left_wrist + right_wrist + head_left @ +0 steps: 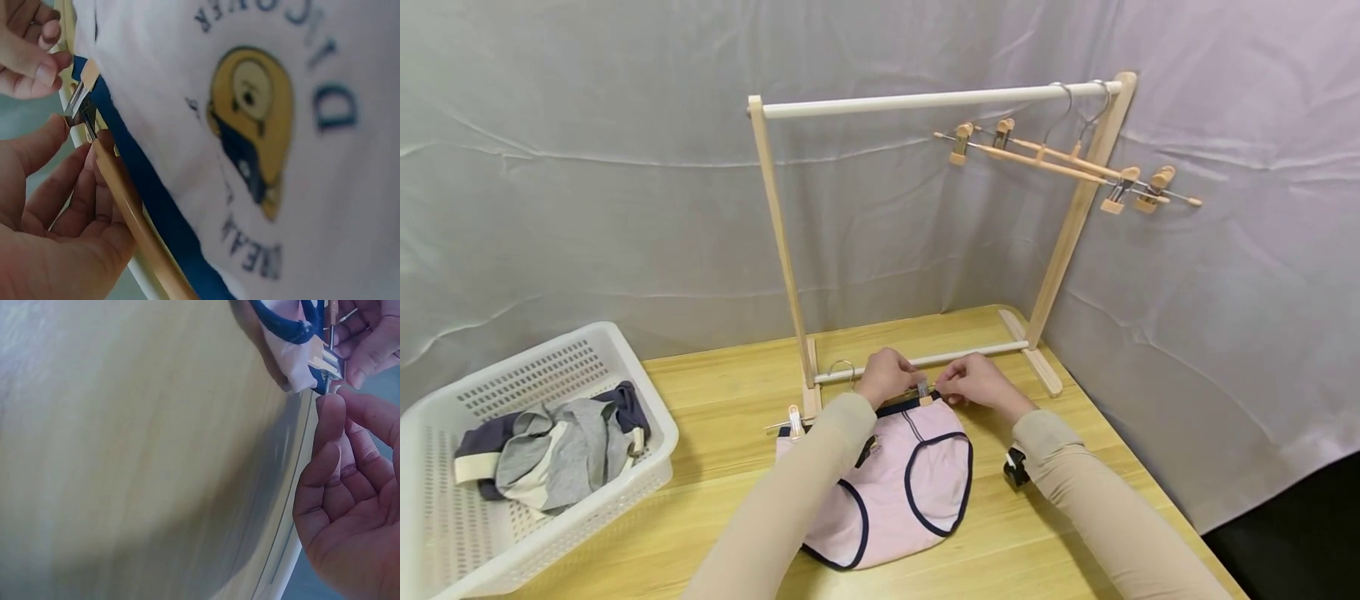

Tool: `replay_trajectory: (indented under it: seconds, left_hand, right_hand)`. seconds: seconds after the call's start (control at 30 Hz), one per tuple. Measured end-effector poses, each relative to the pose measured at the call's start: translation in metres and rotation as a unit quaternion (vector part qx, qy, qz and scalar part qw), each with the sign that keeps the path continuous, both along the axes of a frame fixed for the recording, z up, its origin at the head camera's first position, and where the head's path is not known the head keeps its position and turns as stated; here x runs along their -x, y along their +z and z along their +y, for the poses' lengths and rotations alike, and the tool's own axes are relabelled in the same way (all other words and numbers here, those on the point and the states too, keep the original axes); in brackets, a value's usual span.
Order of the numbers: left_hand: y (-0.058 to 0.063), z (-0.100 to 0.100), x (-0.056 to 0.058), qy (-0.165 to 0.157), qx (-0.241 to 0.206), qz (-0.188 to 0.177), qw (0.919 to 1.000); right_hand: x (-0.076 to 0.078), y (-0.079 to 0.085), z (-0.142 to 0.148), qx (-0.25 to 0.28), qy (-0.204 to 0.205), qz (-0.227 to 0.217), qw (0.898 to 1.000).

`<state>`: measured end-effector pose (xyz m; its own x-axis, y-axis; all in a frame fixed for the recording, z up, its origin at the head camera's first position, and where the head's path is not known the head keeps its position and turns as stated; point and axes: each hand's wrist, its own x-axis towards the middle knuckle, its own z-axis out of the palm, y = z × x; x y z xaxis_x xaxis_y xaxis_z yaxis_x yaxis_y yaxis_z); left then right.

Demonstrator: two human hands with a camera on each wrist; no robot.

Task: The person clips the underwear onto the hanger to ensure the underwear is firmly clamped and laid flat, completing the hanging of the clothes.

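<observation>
Pink briefs [895, 508] with navy edging lie on the table, their waistband along a clip hanger [119, 187]. My left hand [886, 377] is at the hanger's right-hand clip [925, 398], thumb against the clip and fingers around the bar beside it. This clip sits over the waistband corner. My right hand [983, 383] pinches the hanger's thin metal rod end just beyond the clip, as the right wrist view shows. A second clip [795, 422] is on the waistband's other side. My left forearm hides part of the briefs; a printed cartoon [253, 119] shows on them in the left wrist view.
Behind my hands stands a wooden rack [782, 242] with a white top rail [910, 102]. Two clip hangers [1037, 162] hang at its right end. A white basket [658, 425] at the left holds grey and navy clothes [561, 454]. A grey curtain [587, 208] encloses the table.
</observation>
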<state>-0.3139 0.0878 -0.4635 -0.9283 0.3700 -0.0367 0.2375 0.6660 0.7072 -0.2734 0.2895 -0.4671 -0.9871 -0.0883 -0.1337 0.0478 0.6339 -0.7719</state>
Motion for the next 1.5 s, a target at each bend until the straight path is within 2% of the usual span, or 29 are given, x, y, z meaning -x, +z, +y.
replay_trajectory:
  seconds: [0.33,0.53,0.63,0.87,1.0,1.27,1.5]
  left_hand:
    - [-0.001,-0.002,-0.003,0.007,0.010,0.026,0.9996]
    - [0.009,-0.010,-0.004,-0.016,-0.004,0.019,0.9997]
    - [0.015,-0.016,-0.003,-0.020,-0.010,0.028,0.9993]
    - [0.030,-0.037,-0.006,0.001,-0.027,0.022,0.9994]
    - [0.038,-0.053,-0.008,0.005,-0.034,0.030,0.9990]
    - [0.044,-0.088,-0.009,0.012,-0.031,0.055,0.9980]
    - [0.054,-0.116,-0.011,0.044,-0.091,0.034,0.9943]
  right_hand:
    - [0.000,0.002,-0.004,0.001,0.009,0.017,1.000]
    - [0.001,0.005,-0.009,0.010,0.001,0.016,1.000]
    - [0.000,0.009,-0.015,0.014,0.006,0.018,1.000]
    - [0.000,0.015,-0.028,-0.019,0.014,0.056,0.998]
    - [0.002,0.015,-0.036,-0.036,0.041,0.081,0.995]
    - [0.007,0.008,-0.050,-0.047,0.095,0.094,0.990]
    - [0.014,0.003,-0.060,-0.088,0.155,0.101,0.979]
